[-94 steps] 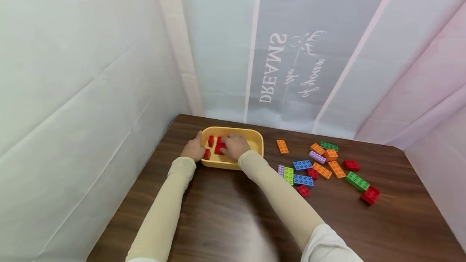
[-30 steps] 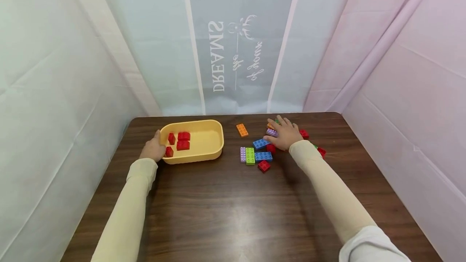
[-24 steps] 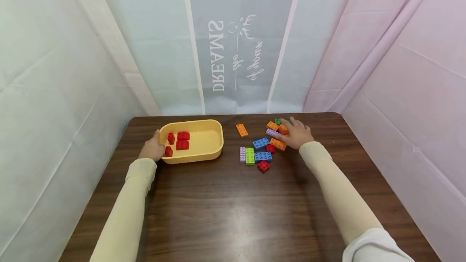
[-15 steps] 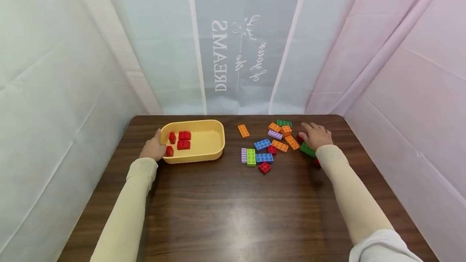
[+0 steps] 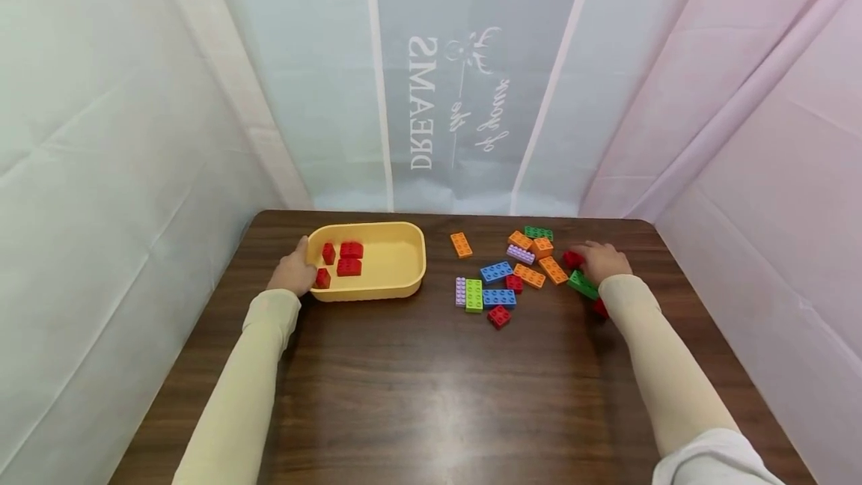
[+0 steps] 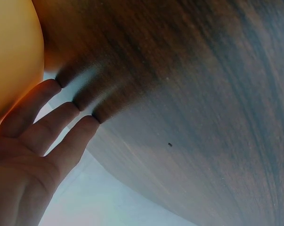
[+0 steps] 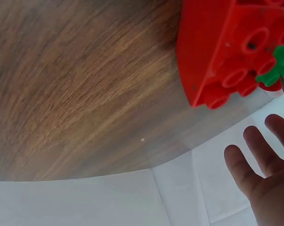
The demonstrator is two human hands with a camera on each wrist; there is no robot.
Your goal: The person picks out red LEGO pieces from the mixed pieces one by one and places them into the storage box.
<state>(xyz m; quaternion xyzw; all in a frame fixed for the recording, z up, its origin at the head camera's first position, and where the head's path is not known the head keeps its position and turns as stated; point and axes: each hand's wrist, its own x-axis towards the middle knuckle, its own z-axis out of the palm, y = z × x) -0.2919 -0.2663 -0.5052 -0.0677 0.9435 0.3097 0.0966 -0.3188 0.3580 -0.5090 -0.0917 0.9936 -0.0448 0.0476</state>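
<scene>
In the head view my left hand [image 5: 293, 271] rests at the left rim of a yellow tray [image 5: 367, 294] that holds several red toy bricks [image 5: 349, 267]. Three of its fingers [image 6: 61, 127] stretch straight down beside the tray wall in the left wrist view. At the right end of the loose bricks, my right hand [image 5: 606, 262] has its thumb and index finger at a red brick [image 5: 574, 259], which it appears to pinch. A green brick [image 5: 583, 284] lies just in front of that hand. Another red brick [image 5: 601, 308] sits partly under the wrist. The other right-hand fingers [image 7: 255, 165] are spread.
Between tray and right hand lie blue bricks [image 5: 499, 299], orange bricks [image 5: 554, 270], lilac bricks [image 5: 521, 254], a lime brick [image 5: 474, 295] and more red ones [image 5: 499, 316]. A dark green brick [image 5: 539, 233] is farther back. Pale cloth [image 5: 444, 193] hangs behind the wooden table [image 5: 431, 395].
My right hand has gone from the tray rightward over the loose bricks to the red brick at the right. My left hand stays at the tray's left rim. The head view has turned.
</scene>
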